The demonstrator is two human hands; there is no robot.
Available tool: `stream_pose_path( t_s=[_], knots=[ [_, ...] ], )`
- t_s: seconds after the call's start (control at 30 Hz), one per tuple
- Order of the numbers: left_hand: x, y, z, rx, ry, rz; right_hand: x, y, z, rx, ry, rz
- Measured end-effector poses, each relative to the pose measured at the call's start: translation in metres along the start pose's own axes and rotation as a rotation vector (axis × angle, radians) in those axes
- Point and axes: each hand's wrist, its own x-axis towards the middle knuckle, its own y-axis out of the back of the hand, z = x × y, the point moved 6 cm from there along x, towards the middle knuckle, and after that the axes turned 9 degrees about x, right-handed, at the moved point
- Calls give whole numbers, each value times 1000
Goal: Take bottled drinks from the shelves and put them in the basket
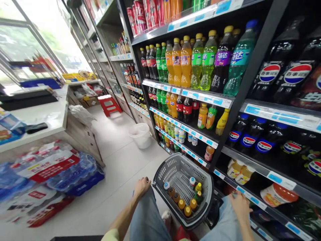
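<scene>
Nearby, the person's left hand (141, 186) and right hand (240, 205) rested loose and empty on their knees, flanking a basket (164, 171) of bottles (181, 203).

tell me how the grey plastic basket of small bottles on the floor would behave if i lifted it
Likely heavier toward one end: the small capped bottles crowd the near end of the grey plastic mesh basket, so it may tilt there. They stand loose, so they would probably slide or topple. The moulded walls look stiff and should keep shape.
</scene>
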Motion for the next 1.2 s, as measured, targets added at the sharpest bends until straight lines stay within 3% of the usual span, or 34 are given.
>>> stream_pose_path(
  t_s=[0.07,0.17,0.33,0.43,0.5,0.57,0.7,0.87,1.0,1.2],
  knots=[
    [12,25,17,-58,-45,43,0,1,11,30,-107,-32],
    [44,84,62,-171,-162,172,-1,-2,17,39,-187,-74],
    [112,220,175,-389,-392,428,-1,-4,6,47,-197,-77],
    [140,299,251,-486,-499,549,-1,-5,1,46,-186,-79],
    [149,340,298,-596,-580,620,-2,-5,-2,43,-194,-70],
    [154,368,334,-716,-624,665,-3,-4,-6,35,-188,-52],
    [167,383,376,-821,-603,603,-2,-3,-12,17,-173,-44],
    [184,377,394,-915,-621,523,4,-8,-14,14,-178,-53],
    [188,377,399,-990,-645,540,5,-10,-19,13,-180,-73],
    [177,368,376,-893,-456,671,1,0,-25,13,-194,-86]
  ],
)
